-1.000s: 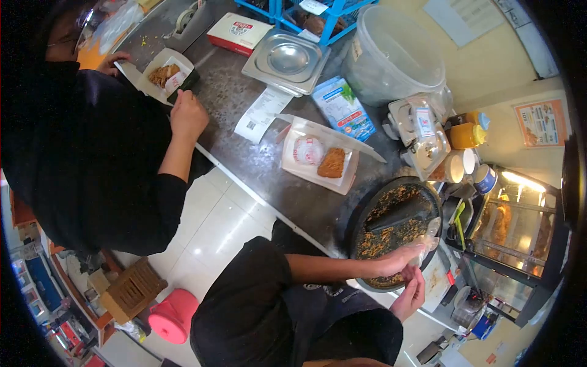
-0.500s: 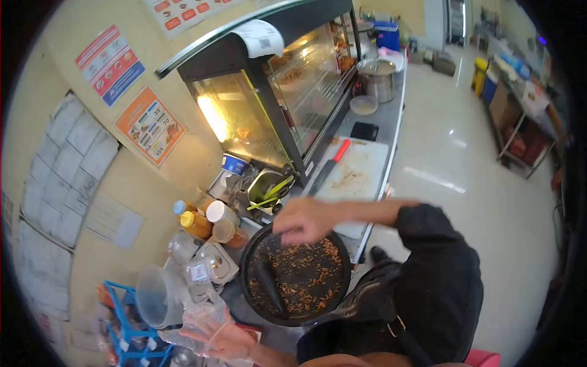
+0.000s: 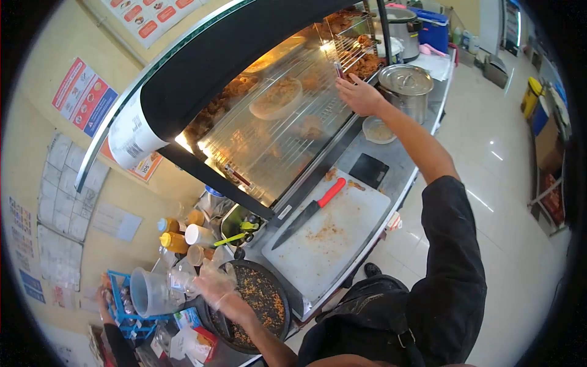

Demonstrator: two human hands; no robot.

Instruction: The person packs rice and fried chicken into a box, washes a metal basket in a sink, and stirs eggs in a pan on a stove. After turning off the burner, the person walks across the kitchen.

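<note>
My right hand (image 3: 361, 96) reaches up to the glass front of a food warmer. Its fingers are on the small dark handle (image 3: 339, 70) of a sliding glass door (image 3: 287, 137). Fried food (image 3: 365, 64) lies on the wire racks behind the opening and the glass. My left hand (image 3: 215, 286), in a clear plastic glove, hovers over the left rim of a round black pan (image 3: 282, 306), its fingers loosely apart and slightly blurred. Brown crumbs are scattered over the pan's bottom.
A red-handled knife (image 3: 309, 211) lies on a white cutting board (image 3: 367, 223). A lidded steel pot (image 3: 406, 92) and a small bowl (image 3: 378, 130) stand further along the counter. Bottles (image 3: 174, 243) and a clear tub (image 3: 147, 292) are at the left. Another person's hand (image 3: 105, 300) is by a blue rack.
My right hand has moved from above the pan up to the warmer's glass door. My gloved left hand has come across to the pan. The view has turned toward the warmer.
</note>
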